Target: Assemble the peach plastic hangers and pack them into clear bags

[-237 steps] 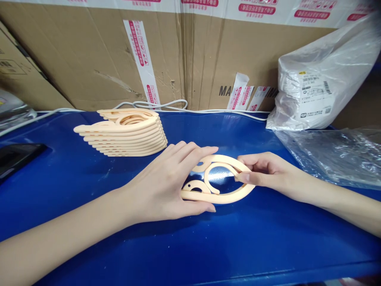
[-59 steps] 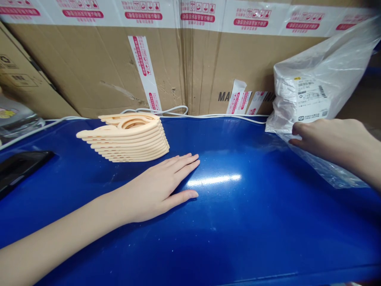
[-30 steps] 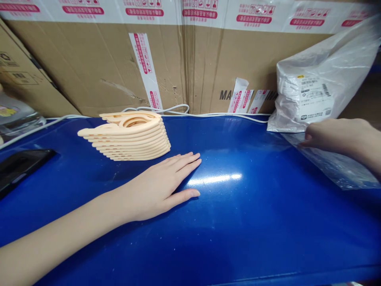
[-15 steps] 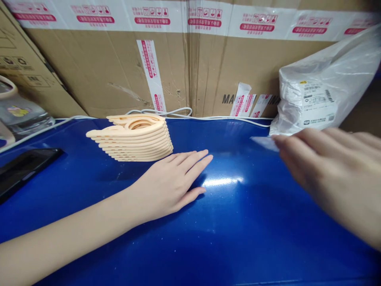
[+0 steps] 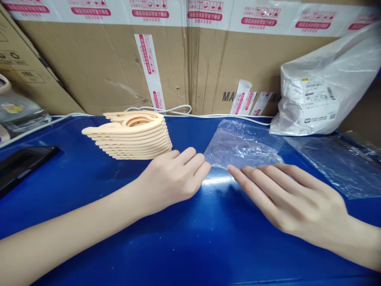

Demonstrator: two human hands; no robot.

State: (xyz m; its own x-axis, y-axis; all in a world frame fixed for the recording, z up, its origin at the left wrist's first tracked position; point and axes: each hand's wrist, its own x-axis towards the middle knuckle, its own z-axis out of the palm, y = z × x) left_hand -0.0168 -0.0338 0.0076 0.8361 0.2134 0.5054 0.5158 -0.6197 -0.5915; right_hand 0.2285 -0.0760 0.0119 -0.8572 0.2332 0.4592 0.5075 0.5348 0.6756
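Note:
Between my hands a clear plastic bag (image 5: 242,145) is spread over the blue surface, its near edge at my fingers. My left hand (image 5: 178,174) is closed, knuckles up, at the bag's near left corner; its fingertips are hidden beneath it. My right hand (image 5: 288,198) grips the near edge of the bag with long, fairly straight fingers, its thumb out of sight below. Just behind my left hand stands a stack of cream clothes hangers (image 5: 131,137), their flat sides piled together.
More clear plastic bags (image 5: 342,163) lie on the blue table (image 5: 166,246) at right. Behind them stands a white labelled plastic package (image 5: 315,103). Cardboard boxes (image 5: 101,67) line the back, with a white cable (image 5: 208,116) along them. A phone (image 5: 26,163) and a clear jug (image 5: 20,109) are at left.
My right hand has come in leftward from the right, bringing the clear plastic bag in front of it. My left hand, flat with fingers spread before, has curled closed at the bag's corner.

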